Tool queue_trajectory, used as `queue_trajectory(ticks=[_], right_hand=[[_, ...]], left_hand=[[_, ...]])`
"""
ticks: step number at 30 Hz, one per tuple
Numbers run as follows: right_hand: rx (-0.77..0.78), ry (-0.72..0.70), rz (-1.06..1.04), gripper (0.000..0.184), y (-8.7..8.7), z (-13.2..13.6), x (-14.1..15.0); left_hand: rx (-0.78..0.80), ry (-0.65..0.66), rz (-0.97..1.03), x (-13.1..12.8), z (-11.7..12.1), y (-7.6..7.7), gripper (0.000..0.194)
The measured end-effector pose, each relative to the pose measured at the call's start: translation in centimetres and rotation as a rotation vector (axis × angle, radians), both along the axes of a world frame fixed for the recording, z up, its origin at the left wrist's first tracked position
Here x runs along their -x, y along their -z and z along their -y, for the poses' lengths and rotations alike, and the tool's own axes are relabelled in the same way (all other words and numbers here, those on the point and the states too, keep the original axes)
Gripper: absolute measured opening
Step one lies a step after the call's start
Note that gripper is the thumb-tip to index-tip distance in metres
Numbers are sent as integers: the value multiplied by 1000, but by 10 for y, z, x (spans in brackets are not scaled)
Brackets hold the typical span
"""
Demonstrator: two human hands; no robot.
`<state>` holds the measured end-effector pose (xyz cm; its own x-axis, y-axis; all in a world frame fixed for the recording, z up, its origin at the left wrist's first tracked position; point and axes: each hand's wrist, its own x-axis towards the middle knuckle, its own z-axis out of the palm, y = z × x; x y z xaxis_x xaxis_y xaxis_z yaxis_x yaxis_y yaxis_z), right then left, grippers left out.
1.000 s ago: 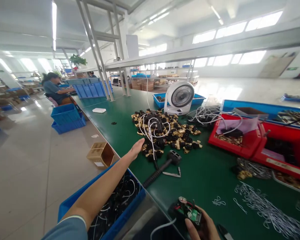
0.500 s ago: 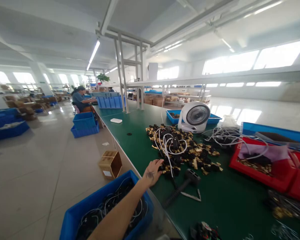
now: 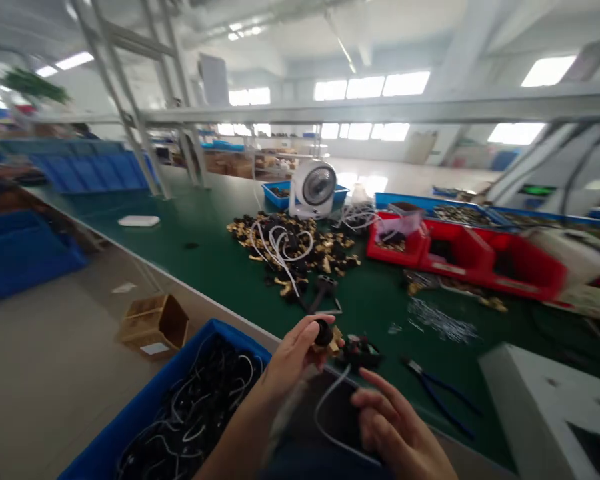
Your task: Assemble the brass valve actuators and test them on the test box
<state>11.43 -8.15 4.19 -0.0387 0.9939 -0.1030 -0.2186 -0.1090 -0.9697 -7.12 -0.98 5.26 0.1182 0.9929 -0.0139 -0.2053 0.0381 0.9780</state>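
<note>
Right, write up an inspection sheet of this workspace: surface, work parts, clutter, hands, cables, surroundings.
Surface: green tabletop, partly covered.
Work parts: black-and-brass fitting, held; dark device near the table's edge, blurred.
Clutter: pile of fittings, blue-handled pliers, red bins.
Hands: left hand grips the fitting; right hand is loosely bent by the device, nothing seen in it.
Cables: white cable looped on the pile; pale cable apparently running from the device.
Surroundings: blue crate and cardboard box beside the table; white fan behind the pile.

Factory assembly workshop: green workbench (image 3: pixel 205 270), red parts bins (image 3: pixel 446 269), heaped brass fittings (image 3: pixel 325 252), pliers (image 3: pixel 419 371).
</note>
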Motion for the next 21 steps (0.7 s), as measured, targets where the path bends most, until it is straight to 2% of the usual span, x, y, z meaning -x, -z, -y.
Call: queue_trajectory(ticks=[2, 4, 8, 14, 18, 21], right_hand=[[-17, -45, -88, 57, -17, 3, 3], [-40, -56, -119, 55, -26, 6, 2], [-133, -4, -157, 39, -34, 21, -2], [-187, 56, -87, 29, -41, 36, -3], [-274, 71, -45, 27, -48, 36, -3], [-350, 71, 19, 37, -53, 36, -3]], left_hand=[[-3, 224, 129, -15, 22, -13, 59], [-41, 344, 139, -24, 37, -24, 53], [-141, 341, -38, -28, 55, -34, 45], [-291, 393, -97, -29, 68, -34, 44], [-346, 382, -51, -32, 68, -35, 39], [-390, 389, 35, -33, 67, -36, 38]])
